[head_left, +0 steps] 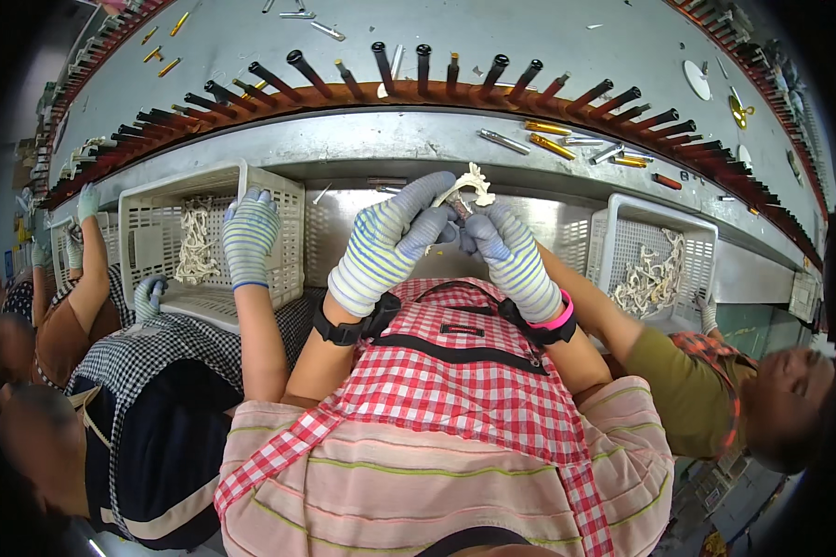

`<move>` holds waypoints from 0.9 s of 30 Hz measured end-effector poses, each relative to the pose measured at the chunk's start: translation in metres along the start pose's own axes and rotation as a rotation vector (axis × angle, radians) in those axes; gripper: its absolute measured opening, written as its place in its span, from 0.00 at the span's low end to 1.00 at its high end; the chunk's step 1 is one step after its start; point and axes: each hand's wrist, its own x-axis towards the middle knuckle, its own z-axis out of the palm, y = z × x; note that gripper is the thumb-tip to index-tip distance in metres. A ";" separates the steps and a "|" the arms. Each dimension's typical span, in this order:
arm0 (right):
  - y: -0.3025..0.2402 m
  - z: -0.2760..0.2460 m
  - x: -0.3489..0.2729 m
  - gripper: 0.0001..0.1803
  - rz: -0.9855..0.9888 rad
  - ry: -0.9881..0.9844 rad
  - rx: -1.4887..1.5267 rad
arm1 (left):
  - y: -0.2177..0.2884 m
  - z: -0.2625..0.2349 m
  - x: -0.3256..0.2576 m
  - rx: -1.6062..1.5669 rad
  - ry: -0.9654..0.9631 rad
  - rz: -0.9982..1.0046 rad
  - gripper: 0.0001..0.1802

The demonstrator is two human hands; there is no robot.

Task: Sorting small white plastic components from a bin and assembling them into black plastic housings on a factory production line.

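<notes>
Both my hands wear striped knit gloves with grey-coated fingers. Between them, above the metal worktop (pixel 330 243), is a cream-white, branch-like piece (pixel 475 184) with curled, knobbly ends. My left hand (pixel 381 243) is closed in a pinch on its left side. My right hand (pixel 513 249) has its fingers closed at the lower right of the same piece. A short brownish section (pixel 462 210) shows between my fingertips; what it is I cannot make out.
White plastic baskets hold similar cream pieces: a left basket (pixel 293 218) and a right basket (pixel 607 246). A co-worker's gloved hand (pixel 251 237) rests over the left basket. Beyond runs a curved rack (pixel 362 91) of black-topped rods. Gold and silver tubes (pixel 553 146) lie on the ledge.
</notes>
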 end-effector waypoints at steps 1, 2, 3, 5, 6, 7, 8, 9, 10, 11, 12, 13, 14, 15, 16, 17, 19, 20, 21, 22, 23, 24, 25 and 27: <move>-0.002 0.000 0.000 0.19 0.012 -0.012 0.026 | 0.002 0.000 -0.001 0.090 0.014 0.047 0.19; -0.004 0.000 -0.001 0.19 0.012 -0.013 0.027 | 0.003 0.001 -0.001 0.180 0.027 0.095 0.20; -0.006 0.000 -0.002 0.17 0.042 -0.025 0.068 | 0.002 0.001 -0.002 0.180 0.027 0.096 0.20; -0.004 0.002 -0.002 0.15 0.070 -0.038 0.108 | -0.001 0.005 -0.004 0.219 0.070 0.134 0.19; -0.001 0.004 -0.003 0.14 0.034 0.020 0.030 | 0.003 0.007 -0.004 0.218 0.070 0.134 0.19; 0.001 0.005 -0.004 0.14 -0.002 0.078 -0.048 | 0.010 0.009 -0.003 0.159 0.068 0.034 0.19; 0.000 0.005 -0.004 0.14 -0.002 0.079 -0.048 | 0.014 0.010 -0.002 0.099 0.066 -0.065 0.19; -0.001 0.007 -0.004 0.13 -0.102 0.109 -0.160 | 0.014 0.010 -0.002 0.100 0.068 -0.065 0.19; -0.002 0.008 -0.003 0.13 -0.203 0.140 -0.272 | 0.014 0.010 -0.002 0.128 0.094 -0.035 0.18; -0.003 0.010 -0.001 0.13 -0.204 0.138 -0.272 | 0.014 0.010 -0.002 0.157 0.121 -0.006 0.17; -0.003 0.012 0.002 0.13 -0.262 0.167 -0.262 | 0.015 0.011 -0.001 0.156 0.119 -0.004 0.17; -0.003 0.012 0.003 0.13 -0.321 0.196 -0.252 | 0.016 0.013 -0.001 0.142 0.146 0.054 0.17; -0.003 0.011 0.003 0.13 -0.322 0.197 -0.253 | 0.017 0.014 -0.001 0.128 0.174 0.112 0.16; -0.001 0.009 0.003 0.13 -0.250 0.156 -0.231 | 0.017 0.014 -0.001 0.127 0.173 0.116 0.16; 0.000 0.008 0.003 0.14 -0.178 0.115 -0.208 | 0.017 0.014 -0.001 0.048 0.182 0.104 0.16; 0.003 0.007 0.003 0.14 -0.181 0.114 -0.211 | 0.018 0.014 -0.002 -0.031 0.191 0.092 0.16; 0.008 0.008 0.003 0.14 -0.119 0.047 -0.025 | 0.019 0.013 -0.004 -0.041 0.178 0.101 0.17; 0.006 0.008 0.002 0.14 -0.120 0.046 -0.025 | 0.021 0.013 -0.004 -0.051 0.167 0.113 0.17; 0.001 0.009 0.002 0.15 -0.075 0.036 0.058 | 0.022 0.013 -0.004 -0.062 0.157 0.124 0.18; -0.004 0.010 0.002 0.15 -0.029 0.025 0.142 | 0.022 0.011 -0.004 -0.063 0.159 0.125 0.18; -0.008 0.012 0.001 0.15 -0.029 0.024 0.141 | 0.022 0.008 -0.003 0.064 0.120 0.162 0.18; -0.012 0.014 0.000 0.15 -0.037 0.055 0.176 | 0.023 0.007 -0.002 0.190 0.080 0.198 0.18; -0.013 0.015 -0.001 0.16 -0.045 0.087 0.210 | 0.025 0.007 -0.003 0.190 0.080 0.197 0.18; -0.009 0.012 -0.003 0.17 -0.029 0.114 0.171 | 0.030 0.007 -0.003 0.317 0.068 0.183 0.20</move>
